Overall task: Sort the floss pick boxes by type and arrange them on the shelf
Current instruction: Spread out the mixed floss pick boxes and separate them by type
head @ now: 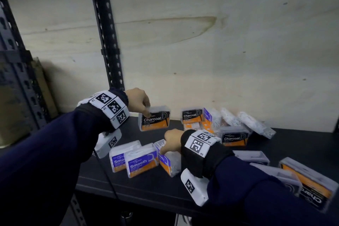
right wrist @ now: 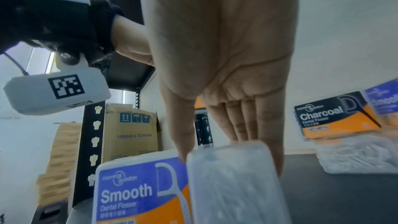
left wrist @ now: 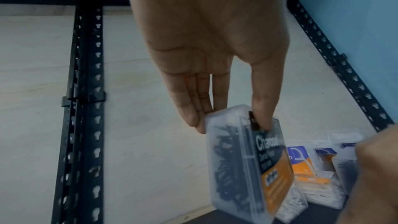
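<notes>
My left hand (head: pixel 142 102) pinches the top edge of a Charcoal floss pick box (head: pixel 155 118) near the back wall, thumb on the label side and fingers behind (left wrist: pixel 232 123). I cannot tell whether this box (left wrist: pixel 243 164) touches the shelf. My right hand (head: pixel 169 145) grips the top of a tilted Smooth box (head: pixel 167 161), thumb on one side and fingers on the other (right wrist: pixel 228 152). In the right wrist view that held Smooth box (right wrist: pixel 232 185) shows its clear back. Left of it stand two upright Smooth boxes (head: pixel 121 156) (head: pixel 141 161), close together (right wrist: pixel 140 192).
On the black shelf (head: pixel 146 187), more Charcoal boxes (head: pixel 191 115) (head: pixel 234 137) and clear-sided boxes (head: pixel 256 124) lie in a loose pile at the back right. Another Charcoal box (head: pixel 310 185) lies flat at the front right. A slotted black post (head: pixel 104 29) rises at the left.
</notes>
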A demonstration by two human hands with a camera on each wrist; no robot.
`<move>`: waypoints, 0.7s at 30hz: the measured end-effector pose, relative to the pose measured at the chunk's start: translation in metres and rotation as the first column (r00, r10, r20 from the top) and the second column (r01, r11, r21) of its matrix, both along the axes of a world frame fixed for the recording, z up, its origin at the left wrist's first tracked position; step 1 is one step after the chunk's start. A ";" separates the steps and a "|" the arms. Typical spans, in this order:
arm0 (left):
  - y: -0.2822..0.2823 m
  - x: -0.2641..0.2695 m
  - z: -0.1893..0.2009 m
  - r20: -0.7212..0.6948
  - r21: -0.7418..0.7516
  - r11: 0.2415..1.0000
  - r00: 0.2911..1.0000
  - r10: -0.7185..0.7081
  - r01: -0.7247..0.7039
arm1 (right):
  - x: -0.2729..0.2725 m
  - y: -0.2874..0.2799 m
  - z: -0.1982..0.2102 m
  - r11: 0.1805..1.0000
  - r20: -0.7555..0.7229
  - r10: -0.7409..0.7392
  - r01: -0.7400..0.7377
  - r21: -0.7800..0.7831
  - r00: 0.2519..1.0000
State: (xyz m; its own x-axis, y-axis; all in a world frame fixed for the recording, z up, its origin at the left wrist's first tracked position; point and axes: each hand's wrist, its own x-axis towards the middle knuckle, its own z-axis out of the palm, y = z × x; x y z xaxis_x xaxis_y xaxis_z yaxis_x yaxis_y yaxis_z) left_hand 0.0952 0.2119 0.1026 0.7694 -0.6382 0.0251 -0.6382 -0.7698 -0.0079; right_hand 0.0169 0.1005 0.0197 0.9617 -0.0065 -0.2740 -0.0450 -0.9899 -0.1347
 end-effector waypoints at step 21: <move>-0.078 -0.115 -0.080 -0.047 -0.166 0.986 0.998 -0.037 0.029 | -0.147 -0.056 -0.109 0.955 0.232 -0.281 0.246 0.167 0.931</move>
